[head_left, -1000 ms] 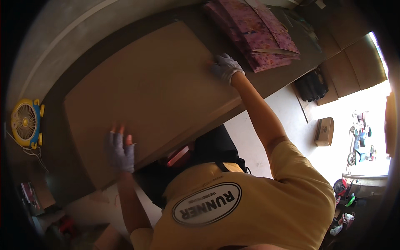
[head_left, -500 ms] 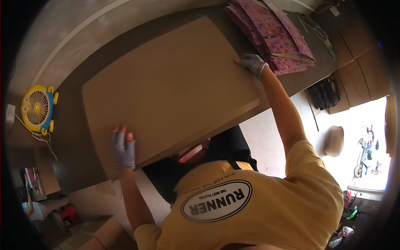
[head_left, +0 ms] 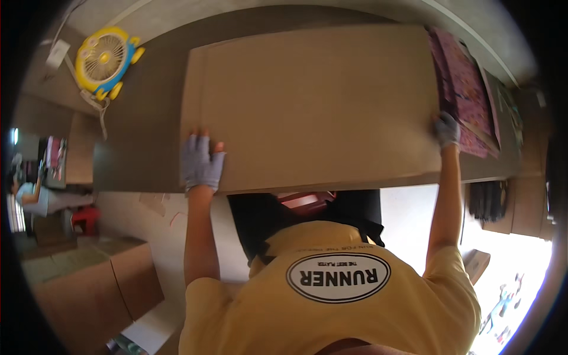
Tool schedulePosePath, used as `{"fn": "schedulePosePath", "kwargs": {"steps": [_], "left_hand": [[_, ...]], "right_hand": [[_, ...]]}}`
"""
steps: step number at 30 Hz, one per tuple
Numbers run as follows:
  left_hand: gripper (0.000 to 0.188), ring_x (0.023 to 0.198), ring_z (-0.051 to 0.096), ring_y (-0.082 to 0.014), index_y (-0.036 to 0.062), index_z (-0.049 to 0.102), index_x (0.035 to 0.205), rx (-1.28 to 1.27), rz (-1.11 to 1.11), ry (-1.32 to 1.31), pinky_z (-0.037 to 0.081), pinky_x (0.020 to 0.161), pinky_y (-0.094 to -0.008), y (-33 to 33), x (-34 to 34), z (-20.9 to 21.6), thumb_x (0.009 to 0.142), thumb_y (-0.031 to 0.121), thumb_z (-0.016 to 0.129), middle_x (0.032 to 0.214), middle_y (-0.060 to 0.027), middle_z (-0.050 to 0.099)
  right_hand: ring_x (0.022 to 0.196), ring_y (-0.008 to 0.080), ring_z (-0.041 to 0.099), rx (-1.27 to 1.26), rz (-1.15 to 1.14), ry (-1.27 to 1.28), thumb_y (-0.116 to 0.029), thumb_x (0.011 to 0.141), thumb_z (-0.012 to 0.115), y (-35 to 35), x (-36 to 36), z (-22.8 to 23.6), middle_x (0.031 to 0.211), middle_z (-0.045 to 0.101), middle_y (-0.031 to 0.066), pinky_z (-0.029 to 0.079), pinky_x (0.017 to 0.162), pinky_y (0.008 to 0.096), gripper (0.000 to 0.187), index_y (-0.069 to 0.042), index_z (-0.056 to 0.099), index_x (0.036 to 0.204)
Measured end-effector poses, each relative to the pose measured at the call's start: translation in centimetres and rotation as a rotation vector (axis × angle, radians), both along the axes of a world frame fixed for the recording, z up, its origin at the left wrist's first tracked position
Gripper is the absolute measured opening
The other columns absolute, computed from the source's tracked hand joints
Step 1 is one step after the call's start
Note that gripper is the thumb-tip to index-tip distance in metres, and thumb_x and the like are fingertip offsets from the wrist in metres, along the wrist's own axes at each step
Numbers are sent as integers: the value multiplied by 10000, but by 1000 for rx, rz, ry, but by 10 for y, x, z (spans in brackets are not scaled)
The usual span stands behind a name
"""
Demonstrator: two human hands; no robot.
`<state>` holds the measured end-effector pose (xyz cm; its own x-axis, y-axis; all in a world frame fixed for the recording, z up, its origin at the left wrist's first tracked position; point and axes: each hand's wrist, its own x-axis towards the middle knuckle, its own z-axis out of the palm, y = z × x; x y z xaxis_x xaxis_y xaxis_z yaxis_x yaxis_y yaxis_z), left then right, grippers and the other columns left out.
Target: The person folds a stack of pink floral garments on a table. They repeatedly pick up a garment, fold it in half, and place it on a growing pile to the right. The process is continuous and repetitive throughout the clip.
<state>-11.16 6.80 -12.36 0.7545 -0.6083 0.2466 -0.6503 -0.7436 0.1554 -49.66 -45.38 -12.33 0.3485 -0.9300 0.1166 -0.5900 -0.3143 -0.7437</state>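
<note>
A wide stack of flat brown cardboard sheets (head_left: 313, 106) lies on the dark table in front of me. My left hand (head_left: 203, 163), in a grey fingerless glove, rests flat near its left front corner, fingers spread. At the right edge, my right hand (head_left: 448, 130) wears a similar glove. Its fingers are curled around the cardboard's edge, and part of them is hidden. Right beside that hand lies a stack of pink flower-patterned sheets (head_left: 467, 89), partly hidden by the cardboard.
A yellow and blue fan (head_left: 105, 58) stands on the table (head_left: 139, 142) at the far left, its cord hanging down. Cardboard boxes (head_left: 89, 296) sit on the floor at lower left. Further back on the left are a red stool (head_left: 86, 219) and another person (head_left: 35, 195).
The view has turned, so the cardboard now lies nearly level across the picture. Both hands stay at its left and right sides. The blur on my left hand has lessened.
</note>
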Motion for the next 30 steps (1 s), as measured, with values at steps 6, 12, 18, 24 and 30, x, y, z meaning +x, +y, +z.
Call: {"fn": "schedulePosePath", "kwargs": {"steps": [6, 12, 18, 24, 30], "left_hand": [[646, 1023, 596, -201, -19, 525, 1268, -543, 221, 588, 463, 883, -309, -11, 35, 2, 838, 445, 656, 1174, -146, 598], [213, 648, 536, -53, 33, 681, 874, -690, -33, 708, 450, 551, -214, -16, 90, 49, 840, 242, 706, 691, 30, 594], [199, 666, 555, -119, 65, 612, 860, -852, -279, 546, 472, 662, -264, -79, 88, 97, 867, 264, 618, 687, 18, 557], [644, 1315, 338, -381, 88, 403, 1384, -193, -87, -103, 341, 975, -575, -216, -31, 63, 895, 501, 474, 1443, -187, 359], [637, 1336, 307, -373, 200, 403, 1419, 234, -105, 201, 321, 964, -623, -240, -42, 57, 873, 518, 483, 1476, -186, 324]], "right_hand": [[759, 84, 591, 197, 5, -133, -190, 819, 729, -27, -6, 7, 848, 668, 1, 468, 715, 214, 329, 19, 666, 1066], [863, 103, 588, 497, 597, -423, -233, 862, 647, -17, -7, 89, 967, 642, 22, 474, 760, 237, 408, 16, 590, 1180], [1187, 139, 441, 444, 757, -670, -76, 828, 446, 89, 100, 130, 1398, 418, 91, 377, 969, 265, 623, -24, 323, 1436], [1406, 264, 271, -276, 684, -248, -201, 901, 512, 165, 169, 103, 1499, 330, 132, 224, 1123, 347, 569, -152, 366, 1448], [1299, 344, 395, -436, 601, 146, -396, 898, 531, 186, 188, 103, 1428, 417, 119, 337, 1049, 443, 481, -208, 505, 1340]]}}
